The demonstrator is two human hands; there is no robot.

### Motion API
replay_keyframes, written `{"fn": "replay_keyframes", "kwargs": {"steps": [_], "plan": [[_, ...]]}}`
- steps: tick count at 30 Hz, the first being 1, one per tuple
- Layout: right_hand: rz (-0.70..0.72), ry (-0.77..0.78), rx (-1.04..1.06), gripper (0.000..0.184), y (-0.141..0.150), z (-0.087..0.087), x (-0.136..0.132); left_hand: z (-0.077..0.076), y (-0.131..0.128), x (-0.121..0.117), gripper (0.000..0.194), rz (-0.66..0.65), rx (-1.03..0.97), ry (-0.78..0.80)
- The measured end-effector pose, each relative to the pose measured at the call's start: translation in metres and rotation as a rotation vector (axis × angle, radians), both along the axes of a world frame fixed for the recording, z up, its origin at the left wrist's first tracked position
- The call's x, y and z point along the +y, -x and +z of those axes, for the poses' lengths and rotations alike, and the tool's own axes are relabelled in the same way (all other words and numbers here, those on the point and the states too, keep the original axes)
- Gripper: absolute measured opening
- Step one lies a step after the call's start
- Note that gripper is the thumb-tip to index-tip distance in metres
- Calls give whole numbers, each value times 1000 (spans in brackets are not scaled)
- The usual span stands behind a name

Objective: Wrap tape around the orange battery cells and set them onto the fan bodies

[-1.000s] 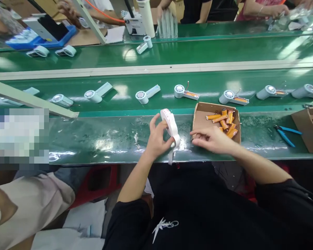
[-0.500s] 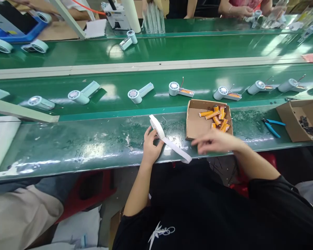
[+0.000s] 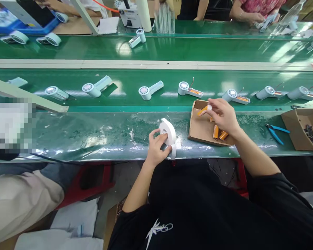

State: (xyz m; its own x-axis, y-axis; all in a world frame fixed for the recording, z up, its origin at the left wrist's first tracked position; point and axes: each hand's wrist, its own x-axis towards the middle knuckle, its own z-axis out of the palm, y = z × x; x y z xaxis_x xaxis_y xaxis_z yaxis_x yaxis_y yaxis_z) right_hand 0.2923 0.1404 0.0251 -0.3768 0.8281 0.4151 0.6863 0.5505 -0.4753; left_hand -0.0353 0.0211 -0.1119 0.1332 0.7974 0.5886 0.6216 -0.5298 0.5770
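Note:
My left hand (image 3: 158,147) is closed on a roll of white tape (image 3: 173,133), held on edge above the bench. A short loose tail of tape hangs at the roll's lower side. My right hand (image 3: 224,116) reaches over a shallow cardboard box (image 3: 199,130). Its thumb and fingers pinch an orange cylindrical battery (image 3: 202,110) at the box's far left part. Something white shows on that battery by my fingertips; I cannot tell whether it is tape. Several more orange batteries (image 3: 215,132) lie in the box, partly covered by my hand.
Beyond the bench, a green conveyor belt (image 3: 125,99) carries several pale-blue handheld devices (image 3: 145,93). Blue-handled cutters (image 3: 276,133) lie at right beside a cardboard box (image 3: 294,130) of dark parts. A slanted metal bar (image 3: 28,93) stands at left. People work across the line.
My right hand has moved up from the bench edge to the box and taken hold of a battery. The long tape strip no longer extends rightward; my left hand has turned the roll.

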Motion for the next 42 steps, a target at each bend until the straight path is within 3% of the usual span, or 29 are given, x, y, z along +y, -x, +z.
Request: {"fn": "replay_keyframes", "kwargs": {"steps": [2, 4, 7, 13, 21, 26, 28, 30, 33, 37, 40, 42], "plan": [[28, -81, 287, 43, 8, 4, -24, 7, -7, -15, 32, -43, 17, -21], [90, -141, 434, 31, 18, 5, -48, 15, -15, -28, 32, -62, 36, -20], [117, -219, 464, 5, 33, 2, -73, 25, -25, -43, 36, -87, 52, -2], [97, -290, 496, 10, 58, -20, -93, 44, -29, -52, 37, -77, 126, -17], [126, 145, 606, 15, 68, -41, -108, 44, -13, -47, 60, -17, 223, 44], [121, 628, 618, 60, 57, -37, -99, 52, 2, -39, 59, -26, 283, 1], [97, 682, 560, 67, 53, -35, -94, 59, 1, -37, 59, -34, 304, -58], [49, 600, 582, 66, 56, -36, -91, 63, -5, -35, 60, -19, 315, -130], [-59, 334, 668, 68, 77, -45, -94, 64, -24, -34, 60, 60, 293, -220], [-153, 118, 625, 69, 106, -57, -101, 62, -52, -38, 47, 193, 223, -198], [-66, 169, 625, 61, 84, -40, -95, 65, -67, -55, 42, 166, 196, -102], [31, 180, 650, 52, 48, -13, -83, 68, -70, -72, 43, -29, 183, -26]]}}
